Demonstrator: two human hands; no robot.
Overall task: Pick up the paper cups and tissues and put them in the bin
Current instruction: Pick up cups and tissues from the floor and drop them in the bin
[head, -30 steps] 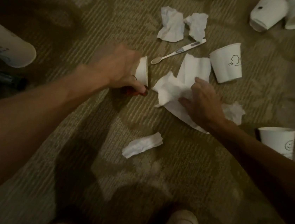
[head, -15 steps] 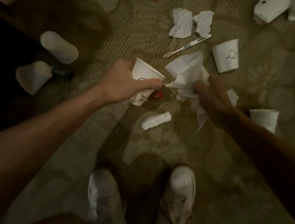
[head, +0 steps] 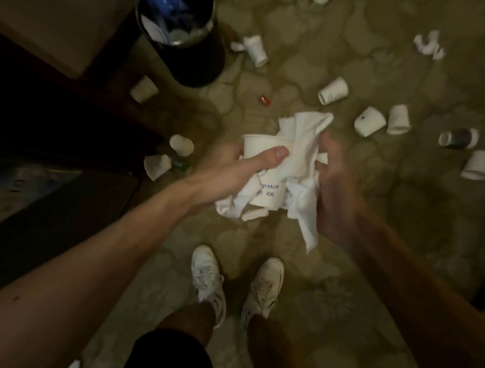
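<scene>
Head view: the left hand (head: 230, 176) is clamped on a paper cup (head: 262, 168), thumb laid across its wall just under the rim. The cup is in the air above the carpet (head: 369, 334), well apart from the bin (head: 194, 63) and on the person's side of it. A crumpled wad of tissues (head: 304, 160) is bunched against the cup on the side facing away from the bin, with a tail hanging below. The right hand (head: 334, 188) cups that wad, but blur means I cannot tell whether its fingers pinch the tissue or only press it. Gathering cup and tissue into one bundle probably allows a single trip to the bin. One fallen cup (head: 256, 50) lies just beside the bin, with other cups (head: 369, 121) farther out.
</scene>
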